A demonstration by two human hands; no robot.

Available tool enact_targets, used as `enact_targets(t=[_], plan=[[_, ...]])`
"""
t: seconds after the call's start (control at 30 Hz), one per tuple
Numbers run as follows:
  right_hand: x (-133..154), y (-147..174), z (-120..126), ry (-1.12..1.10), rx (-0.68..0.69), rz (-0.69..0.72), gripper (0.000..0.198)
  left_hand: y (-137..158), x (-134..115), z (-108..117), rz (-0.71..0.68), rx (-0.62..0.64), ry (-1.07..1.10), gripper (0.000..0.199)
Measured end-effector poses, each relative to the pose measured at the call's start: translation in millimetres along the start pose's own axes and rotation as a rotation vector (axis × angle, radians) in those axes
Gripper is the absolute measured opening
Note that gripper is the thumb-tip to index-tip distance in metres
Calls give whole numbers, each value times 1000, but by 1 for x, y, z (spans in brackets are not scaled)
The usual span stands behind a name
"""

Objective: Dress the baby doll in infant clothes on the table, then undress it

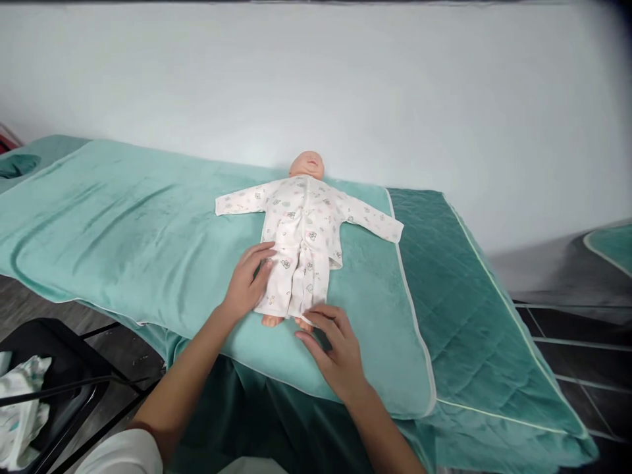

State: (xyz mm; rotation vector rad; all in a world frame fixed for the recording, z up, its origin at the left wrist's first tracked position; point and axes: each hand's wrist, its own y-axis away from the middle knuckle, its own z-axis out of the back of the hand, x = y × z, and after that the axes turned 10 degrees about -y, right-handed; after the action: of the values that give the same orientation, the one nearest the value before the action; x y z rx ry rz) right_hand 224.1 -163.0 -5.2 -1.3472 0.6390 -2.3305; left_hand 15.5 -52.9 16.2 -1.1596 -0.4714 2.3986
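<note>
A baby doll (307, 164) lies on its back, head toward the wall. It wears a white long-sleeved top (309, 210) with small printed figures and matching trousers (286, 283). Both sleeves stretch out sideways, and no doll hands show at the cuffs. The doll's bare feet (272, 320) stick out below the trouser legs. My left hand (248, 280) rests against the side of the trousers near the waist, fingers apart. At the trouser cuff and foot on the right, my right hand (336, 349) touches the fabric with its fingertips, thumb spread away.
Beneath the doll is a light green blanket (148, 224) with pale edging. It covers part of a darker green quilted bed cover (459, 303). A white wall (316, 85) runs behind the bed. At lower left, a black chair (54, 336) holds folded printed cloth (24, 408).
</note>
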Motion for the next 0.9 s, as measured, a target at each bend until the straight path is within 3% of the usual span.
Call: enact_targets(t=[0.17,0.3,0.5,0.7,0.8,0.9], plan=[[2,-1,-2,15,-18,-97,17,61,-14,14,55,62,-39,30],[11,-7,1,-3,-26,-104,7,96,-23,3,50,50,-187,59],[18,-7,4,54,39,37,11,92,-31,-23,-43,-37,-390,31],[35,20,-2,191,-17,157,15,100,-39,-23,-83,-40,-463,33],[47,42,-15,79,41,171,12,128,-18,-9,-23,-167,-394,33],[52,70,-37,-91,190,184,17,173,32,30,250,-431,-480,21]])
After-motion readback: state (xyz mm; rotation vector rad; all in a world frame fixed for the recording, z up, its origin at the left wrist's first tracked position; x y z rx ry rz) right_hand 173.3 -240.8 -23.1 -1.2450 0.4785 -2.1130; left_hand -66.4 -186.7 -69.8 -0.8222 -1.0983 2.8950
